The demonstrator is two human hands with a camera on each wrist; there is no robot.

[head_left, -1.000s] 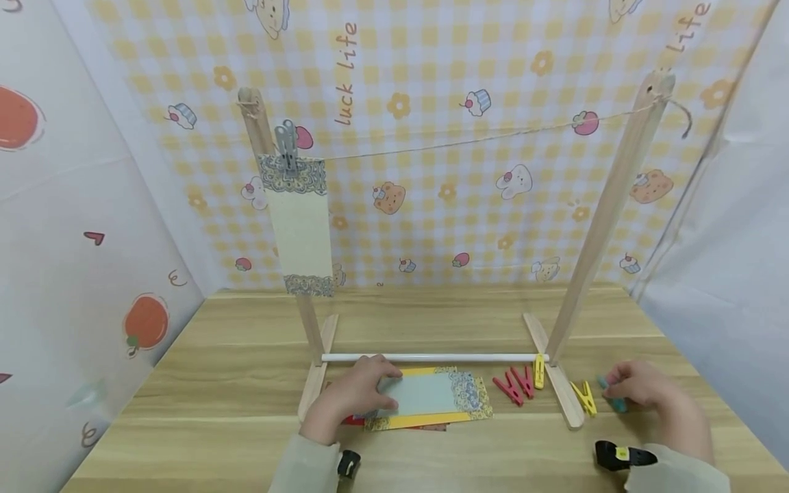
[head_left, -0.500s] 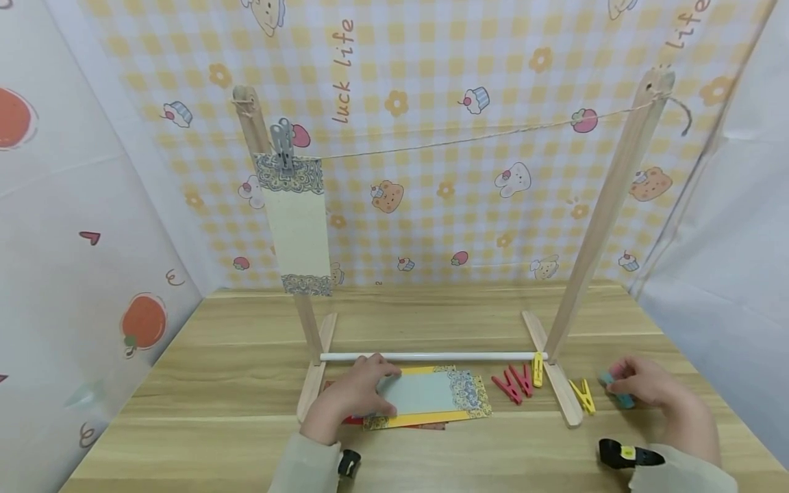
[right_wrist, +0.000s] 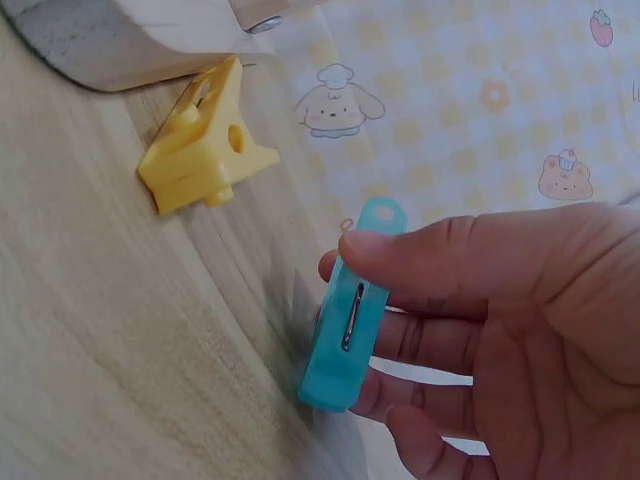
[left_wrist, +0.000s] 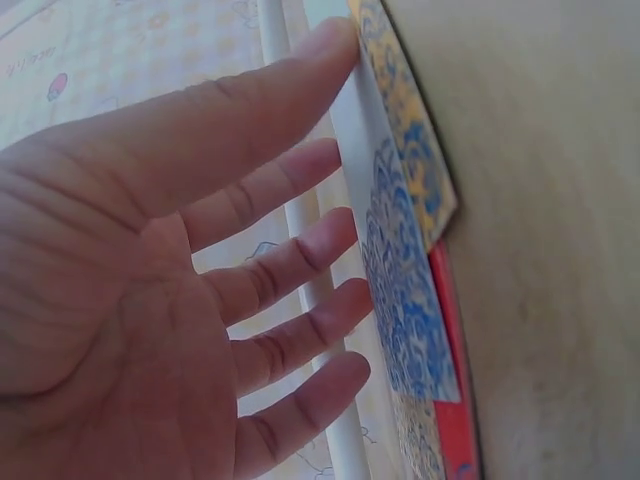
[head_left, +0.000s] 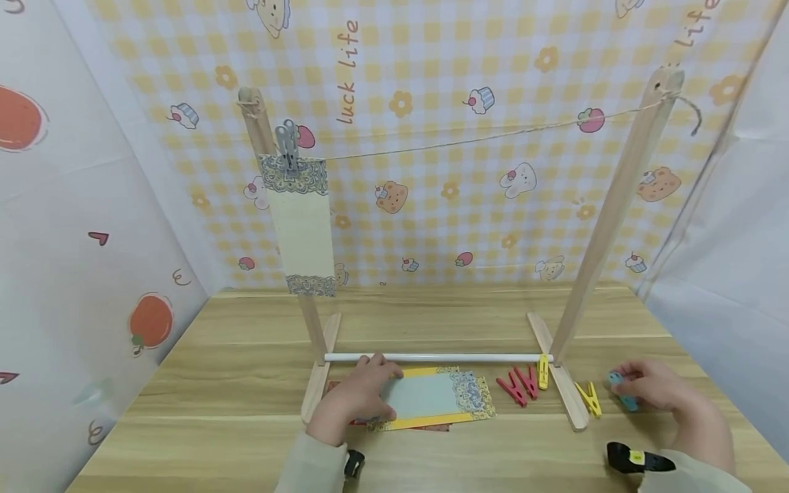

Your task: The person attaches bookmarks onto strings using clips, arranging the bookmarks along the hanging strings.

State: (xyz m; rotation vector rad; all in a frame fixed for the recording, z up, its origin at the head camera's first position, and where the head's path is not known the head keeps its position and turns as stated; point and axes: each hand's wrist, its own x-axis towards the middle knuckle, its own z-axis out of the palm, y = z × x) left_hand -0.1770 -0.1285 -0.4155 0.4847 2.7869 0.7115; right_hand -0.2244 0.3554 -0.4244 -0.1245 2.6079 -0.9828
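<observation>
My right hand (head_left: 648,387) pinches a teal clothespin (right_wrist: 350,330) between thumb and fingers, close over the table at the right. A yellow clothespin (right_wrist: 200,150) lies nearby, by the rack's foot. My left hand (head_left: 362,390) rests its spread, nearly straight fingers on a pale blue card (head_left: 425,396) with a lacy patterned end. In the left wrist view, its thumb and fingertips (left_wrist: 350,375) are right at the card's surface. Under that card, yellow and red cards show at the edges. A cream card (head_left: 303,233) hangs from the string by a grey clothespin (head_left: 288,147).
A wooden rack stands across the table, with a right post (head_left: 607,233), a left post (head_left: 313,329) and a white crossbar (head_left: 431,357). A sagging string (head_left: 456,143) joins the post tops. Red clothespins (head_left: 518,387) and another yellow clothespin (head_left: 543,373) lie between the cards and the right foot.
My right hand has shifted slightly right and turned the teal clothespin, which now shows more clearly in its fingers. The left hand stays on the cards.
</observation>
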